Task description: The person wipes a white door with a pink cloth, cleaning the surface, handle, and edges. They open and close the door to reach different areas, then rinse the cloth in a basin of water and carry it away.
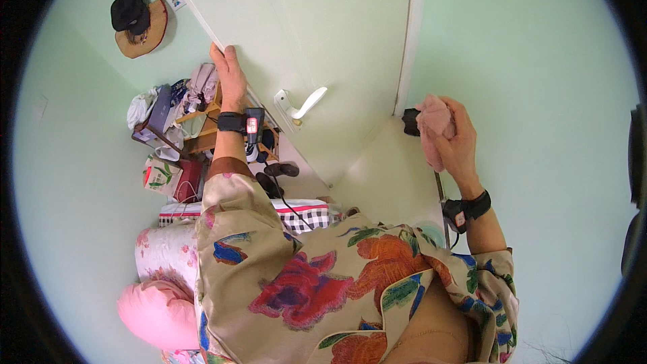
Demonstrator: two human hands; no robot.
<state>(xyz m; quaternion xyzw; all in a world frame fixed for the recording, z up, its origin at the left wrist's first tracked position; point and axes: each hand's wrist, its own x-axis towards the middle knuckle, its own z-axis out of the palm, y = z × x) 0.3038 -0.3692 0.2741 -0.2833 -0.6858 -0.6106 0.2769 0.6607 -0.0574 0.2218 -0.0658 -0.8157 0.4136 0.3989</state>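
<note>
A pale door (337, 20) with a white lever handle (300, 102) stands in front of me. Its left edge is gripped by my left hand (231, 79), with the thumb on the near face and the other fingers partly hidden around the edge. A crumpled pink cloth (435, 125) is bunched in my right hand (459, 145), its fingers closed round it. That hand is held beside the pale green wall, to the right of the door frame (406, 40). Both wrists wear black straps with small devices.
Behind the door's left edge, a wooden shelf (202, 143) carries clothes and boxes. Dark shoes (282, 170) lie on the floor below. Hats (139, 23) hang on the left wall. Pink bedding (160, 313) and a checked cloth (306, 218) are at lower left.
</note>
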